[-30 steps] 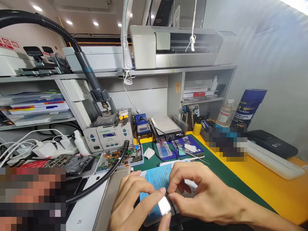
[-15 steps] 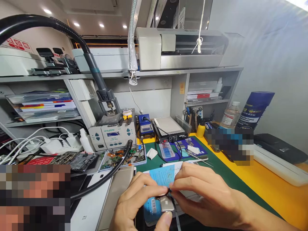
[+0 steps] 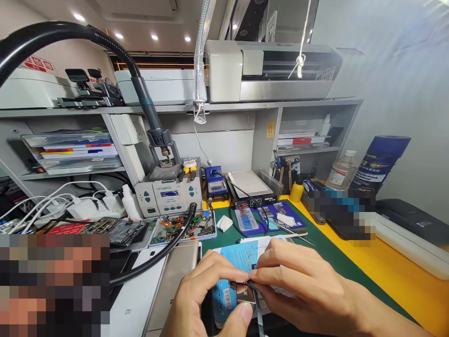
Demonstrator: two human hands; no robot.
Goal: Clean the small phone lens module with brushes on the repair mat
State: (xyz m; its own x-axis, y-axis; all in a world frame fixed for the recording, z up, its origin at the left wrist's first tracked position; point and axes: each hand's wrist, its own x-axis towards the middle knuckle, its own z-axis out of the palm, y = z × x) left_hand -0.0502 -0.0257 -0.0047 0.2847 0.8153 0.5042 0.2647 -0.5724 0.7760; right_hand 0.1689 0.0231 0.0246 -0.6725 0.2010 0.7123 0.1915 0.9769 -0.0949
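Between the thumb and forefinger of my left hand [image 3: 201, 292] sits a small square metallic part [image 3: 246, 293] with a shiny face. My right hand [image 3: 303, 281] is closed in a pinch at the dark upper edge of that part, its fingertips meeting the left forefinger. A narrow grey strip [image 3: 260, 320] hangs down beside the part, below the right fingertips. What exactly the right fingertips hold is hidden. Under both hands lies a blue and white printed sheet or packet [image 3: 238, 255] with a barcode.
A green mat [image 3: 336, 262] covers the yellow bench. To the left are phones [image 3: 136, 285], a tray of small circuit parts [image 3: 182, 227] and a black hose [image 3: 157, 262]. Behind stand a soldering station [image 3: 168, 194] and a hot plate [image 3: 250, 185]. Tweezers [image 3: 298, 235] lie beyond my right hand.
The view has shifted slightly, so the scene sits a little further right. The metallic part has tilted, and its face looks darker and more reflective. Both hands keep their pinch.
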